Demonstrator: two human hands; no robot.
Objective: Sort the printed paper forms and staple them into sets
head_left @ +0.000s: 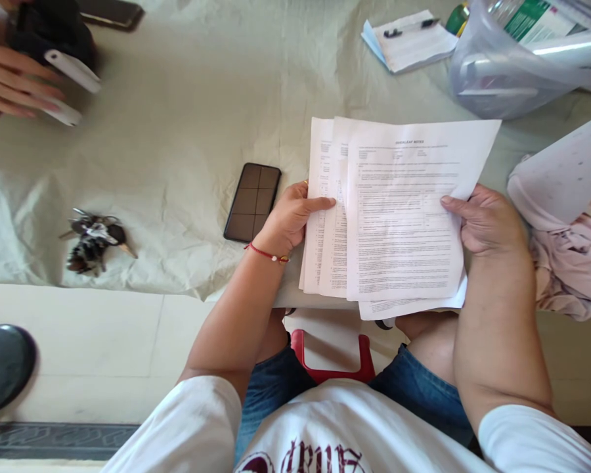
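Note:
Several printed sheets of paper (404, 217) are fanned out in front of me, the top one headed "Overleaf Notes". My left hand (295, 213) grips the left edges, thumb on top and the other fingers hidden beneath. On the other side, my right hand (487, 217) pinches the right edge of the sheets, its thumb lying on the printed face. A dark smartphone (253, 202) lies on the table just left of my left hand. Close to my right hand is a crumpled pale pink cloth (561, 263).
A covered table (177, 131) spans the view. Keys (98, 240) lie at its left. Another person's hand (14, 79) is near white objects at upper left, beside another phone (111, 13). Notepaper with a pen (414, 39) and a translucent plastic container (512, 72) stand at upper right.

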